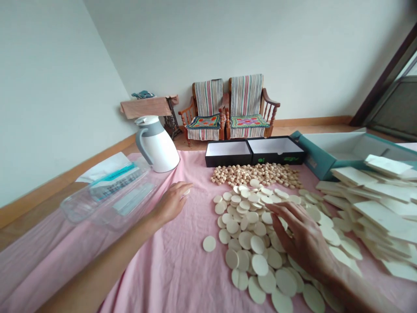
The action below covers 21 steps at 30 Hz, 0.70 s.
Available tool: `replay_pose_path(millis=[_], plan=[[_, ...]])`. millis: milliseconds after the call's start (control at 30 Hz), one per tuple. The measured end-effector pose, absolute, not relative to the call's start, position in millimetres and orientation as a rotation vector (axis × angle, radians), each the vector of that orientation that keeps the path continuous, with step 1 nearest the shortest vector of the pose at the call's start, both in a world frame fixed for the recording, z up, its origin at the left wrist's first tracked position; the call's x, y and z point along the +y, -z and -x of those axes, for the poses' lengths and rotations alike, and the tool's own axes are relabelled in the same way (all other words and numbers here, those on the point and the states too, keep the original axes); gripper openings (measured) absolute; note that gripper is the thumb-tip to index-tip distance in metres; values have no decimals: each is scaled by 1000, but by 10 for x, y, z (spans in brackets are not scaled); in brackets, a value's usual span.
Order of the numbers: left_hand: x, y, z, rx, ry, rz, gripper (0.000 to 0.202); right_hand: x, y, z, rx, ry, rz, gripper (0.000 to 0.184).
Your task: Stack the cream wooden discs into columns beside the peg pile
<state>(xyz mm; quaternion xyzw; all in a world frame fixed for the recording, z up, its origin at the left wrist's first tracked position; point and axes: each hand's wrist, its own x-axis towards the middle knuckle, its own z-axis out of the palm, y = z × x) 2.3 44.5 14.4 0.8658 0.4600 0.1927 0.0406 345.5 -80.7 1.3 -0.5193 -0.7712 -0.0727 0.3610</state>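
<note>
My left hand (172,201) is over the pink cloth with its fingers bent together. A pale round wooden disc (186,192) shows partly at its fingertips; the hand covers the rest. My right hand (298,237) reaches over a spread pile of pale wooden discs (252,243), palm down. Its fingers are stretched out, and I see nothing held in them. One single disc (209,244) lies apart on the cloth, left of the pile. Behind the pile are many small round wooden beads (257,173).
Two black boxes (229,161) and a teal box (321,163) stand behind the beads. Stacked pale wooden boards (381,213) lie at right. On the left are a white and grey jug (161,148) and clear plastic packaging (107,198). The pink cloth (182,278) covers the table.
</note>
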Motion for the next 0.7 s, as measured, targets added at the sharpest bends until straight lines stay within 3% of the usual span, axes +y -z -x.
replay_pose_path(millis=[67, 267, 467, 700], plan=[[590, -114, -7, 1470, -481, -2647, 45, -812, -21, -3463, -1994, 177, 1337, 29], [634, -93, -44, 1482, -501, -2536, 22, -825, -22, -3493, -2002, 157, 1338, 27], [440, -282, -526, 1085, -596, -2466, 24, -836, -9, -3479, -2039, 140, 1346, 24], [526, -175, -771, 922, -468, -2470, 28, -833, -3, -3478, -2058, 146, 1345, 27]])
